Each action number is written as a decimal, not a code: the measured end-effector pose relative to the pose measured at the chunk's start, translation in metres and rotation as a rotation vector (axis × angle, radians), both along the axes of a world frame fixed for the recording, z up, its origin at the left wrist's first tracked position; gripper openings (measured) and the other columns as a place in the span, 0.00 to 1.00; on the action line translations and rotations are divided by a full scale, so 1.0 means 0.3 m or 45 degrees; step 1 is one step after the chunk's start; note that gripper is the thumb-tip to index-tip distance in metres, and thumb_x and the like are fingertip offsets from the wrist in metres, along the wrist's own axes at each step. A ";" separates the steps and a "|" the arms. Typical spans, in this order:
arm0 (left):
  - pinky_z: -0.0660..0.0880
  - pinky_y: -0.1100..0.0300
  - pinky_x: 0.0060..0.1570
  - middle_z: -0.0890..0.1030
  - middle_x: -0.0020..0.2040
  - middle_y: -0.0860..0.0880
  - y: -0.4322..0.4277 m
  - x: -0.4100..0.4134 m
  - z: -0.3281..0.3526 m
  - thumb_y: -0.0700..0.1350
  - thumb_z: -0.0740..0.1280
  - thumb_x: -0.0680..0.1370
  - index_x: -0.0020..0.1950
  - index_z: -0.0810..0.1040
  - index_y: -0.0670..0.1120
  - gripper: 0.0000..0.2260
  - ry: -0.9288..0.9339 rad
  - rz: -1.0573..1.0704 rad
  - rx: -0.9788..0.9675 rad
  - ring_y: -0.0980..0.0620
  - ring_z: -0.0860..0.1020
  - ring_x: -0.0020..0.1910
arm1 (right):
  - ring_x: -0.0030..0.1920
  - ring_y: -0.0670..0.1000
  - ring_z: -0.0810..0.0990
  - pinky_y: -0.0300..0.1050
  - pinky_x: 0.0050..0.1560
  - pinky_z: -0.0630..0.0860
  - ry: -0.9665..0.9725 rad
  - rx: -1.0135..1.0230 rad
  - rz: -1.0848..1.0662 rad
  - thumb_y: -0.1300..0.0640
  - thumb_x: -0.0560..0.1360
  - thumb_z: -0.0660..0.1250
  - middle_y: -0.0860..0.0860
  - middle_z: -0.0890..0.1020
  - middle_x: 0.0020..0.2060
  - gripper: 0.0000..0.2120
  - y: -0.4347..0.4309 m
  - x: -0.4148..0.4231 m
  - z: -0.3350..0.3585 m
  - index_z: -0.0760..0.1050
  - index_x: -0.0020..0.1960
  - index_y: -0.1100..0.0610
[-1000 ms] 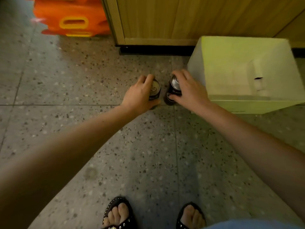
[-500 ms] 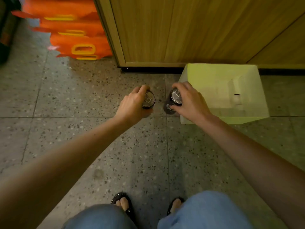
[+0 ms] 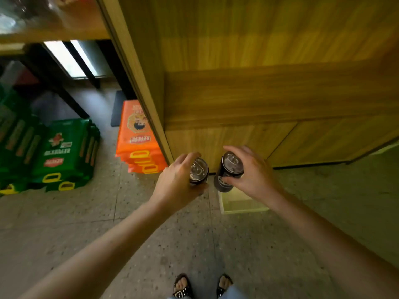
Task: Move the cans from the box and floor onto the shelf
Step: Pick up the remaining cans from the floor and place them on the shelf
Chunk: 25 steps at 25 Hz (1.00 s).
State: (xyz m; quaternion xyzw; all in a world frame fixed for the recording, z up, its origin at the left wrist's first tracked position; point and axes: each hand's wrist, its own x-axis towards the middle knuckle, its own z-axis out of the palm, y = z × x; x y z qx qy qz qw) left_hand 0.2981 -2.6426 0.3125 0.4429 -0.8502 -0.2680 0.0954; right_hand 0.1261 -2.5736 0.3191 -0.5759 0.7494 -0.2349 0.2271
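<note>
Item 1. Left hand (image 3: 177,186): fingers wrapped round the side of a dark can (image 3: 199,172), held upright in the air above the floor, silver top and pull tab facing the camera. Position: just left of the wooden cabinet's (image 3: 269,100) lower front corner.

Item 2. Right hand (image 3: 252,175): thumb and fingers clasping a second dark can (image 3: 228,172) near its rim, the can tilted slightly with its base toward the left. Position: in front of the cabinet's lower doors, just beside the first can, the two not touching.

Item 3. Pale box (image 3: 241,203): on the speckled floor (image 3: 129,234) at the foot of the cabinet, directly below the right hand and largely hidden by it (contents cannot be made out).

Item 4. Orange crates (image 3: 138,143): stacked against the cabinet's left edge, yellow handle cut-outs facing the viewer.

Item 5. Green crates (image 3: 62,156): stacked further left of the cabinet, well apart from the orange stack.

Item 6. Shelf board (image 3: 54,29): upper left of the cabinet's side post, blurred; what stands on it is unclear.

Item 7. Sandalled feet (image 3: 203,285): at the bottom edge, facing the cabinet.
</note>
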 end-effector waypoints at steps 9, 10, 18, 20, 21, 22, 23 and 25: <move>0.75 0.58 0.55 0.77 0.63 0.52 -0.030 -0.023 0.793 0.54 0.73 0.66 0.67 0.67 0.53 0.32 0.092 -0.189 -0.170 0.51 0.77 0.59 | 0.63 0.49 0.71 0.41 0.61 0.69 0.110 -0.125 0.017 0.53 0.63 0.76 0.47 0.73 0.64 0.35 -0.026 -0.023 0.855 0.65 0.65 0.50; 0.75 0.58 0.54 0.77 0.61 0.52 -0.046 -0.028 0.845 0.55 0.73 0.65 0.66 0.68 0.53 0.31 0.096 -0.203 -0.185 0.51 0.77 0.58 | 0.63 0.48 0.72 0.42 0.61 0.70 0.120 -0.145 0.015 0.54 0.62 0.76 0.47 0.73 0.64 0.34 -0.033 -0.022 0.906 0.66 0.65 0.50; 0.78 0.56 0.51 0.81 0.55 0.52 -0.274 -0.161 1.152 0.54 0.75 0.63 0.60 0.72 0.50 0.28 0.200 -0.254 -0.118 0.52 0.79 0.53 | 0.62 0.50 0.74 0.48 0.61 0.73 0.182 -0.210 -0.013 0.56 0.62 0.77 0.50 0.74 0.64 0.34 -0.166 -0.119 1.208 0.67 0.65 0.53; 0.79 0.55 0.51 0.81 0.54 0.52 -0.349 -0.235 1.215 0.51 0.76 0.64 0.60 0.73 0.49 0.27 0.226 -0.256 -0.092 0.52 0.80 0.53 | 0.63 0.51 0.73 0.50 0.61 0.73 0.192 -0.223 -0.001 0.56 0.63 0.77 0.51 0.74 0.65 0.35 -0.239 -0.185 1.264 0.66 0.66 0.53; 0.79 0.55 0.52 0.81 0.54 0.52 -0.385 -0.274 1.243 0.50 0.76 0.64 0.59 0.74 0.49 0.26 0.232 -0.250 -0.082 0.53 0.80 0.52 | 0.62 0.51 0.74 0.51 0.61 0.73 0.209 -0.241 0.020 0.56 0.62 0.77 0.51 0.75 0.64 0.35 -0.281 -0.220 1.285 0.67 0.66 0.54; 0.78 0.55 0.53 0.81 0.53 0.53 -0.425 -0.314 1.270 0.49 0.76 0.64 0.58 0.74 0.49 0.25 0.234 -0.238 -0.080 0.53 0.80 0.52 | 0.61 0.51 0.75 0.51 0.61 0.74 0.221 -0.267 0.044 0.56 0.62 0.77 0.52 0.76 0.62 0.34 -0.330 -0.260 1.302 0.68 0.64 0.55; 0.77 0.55 0.54 0.81 0.52 0.53 -0.463 -0.353 1.292 0.48 0.77 0.63 0.56 0.74 0.48 0.24 0.247 -0.225 -0.085 0.53 0.79 0.52 | 0.60 0.52 0.76 0.50 0.61 0.73 0.227 -0.291 0.067 0.57 0.61 0.77 0.52 0.77 0.61 0.33 -0.379 -0.299 1.314 0.70 0.63 0.55; 0.76 0.55 0.54 0.81 0.51 0.52 -0.546 -0.431 1.321 0.46 0.77 0.63 0.54 0.74 0.47 0.23 0.313 -0.187 -0.109 0.53 0.79 0.52 | 0.61 0.52 0.74 0.48 0.62 0.72 0.268 -0.308 0.109 0.56 0.62 0.77 0.53 0.75 0.61 0.33 -0.487 -0.380 1.330 0.70 0.64 0.55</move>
